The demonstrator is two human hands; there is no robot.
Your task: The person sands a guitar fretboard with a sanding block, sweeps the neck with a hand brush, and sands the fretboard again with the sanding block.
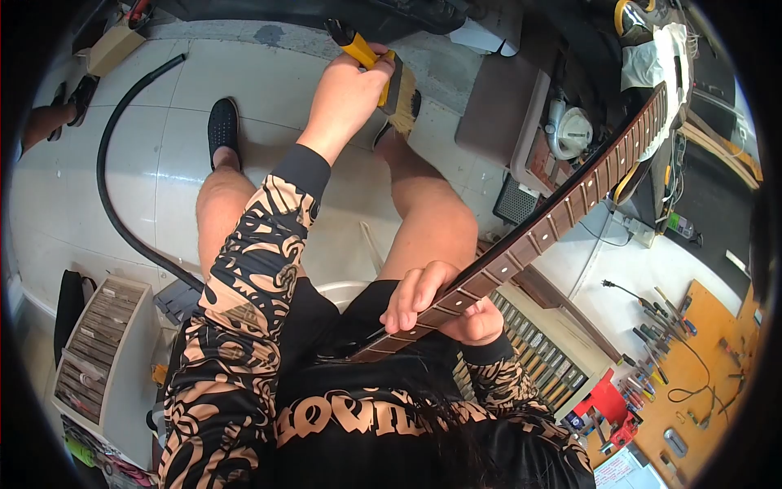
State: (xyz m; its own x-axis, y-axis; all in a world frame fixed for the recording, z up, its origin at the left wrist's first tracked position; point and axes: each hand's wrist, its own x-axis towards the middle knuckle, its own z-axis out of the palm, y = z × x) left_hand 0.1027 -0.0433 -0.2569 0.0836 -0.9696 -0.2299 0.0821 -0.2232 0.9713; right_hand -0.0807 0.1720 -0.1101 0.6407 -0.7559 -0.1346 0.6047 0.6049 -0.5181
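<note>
I wear a black top (358, 460) – sleeves (259, 236) swirled in tan, plain black cuffs (303, 169), tan chest lettering (350, 424) – with, seemingly, black shorts (314, 314) and dark perforated shoes (222, 126).

Brush (397, 85): yellow-and-black handle, straw-coloured bristles. Guitar neck (525, 251): dark brown fretboard, silvery frets, small white dots. Sleeve (261, 236): black with tan swirls, plain black cuff. Floor (277, 90): pale tiles. Hose (103, 163): black. Clamp (604, 398): bright red, on orange-brown table (699, 322).
</note>
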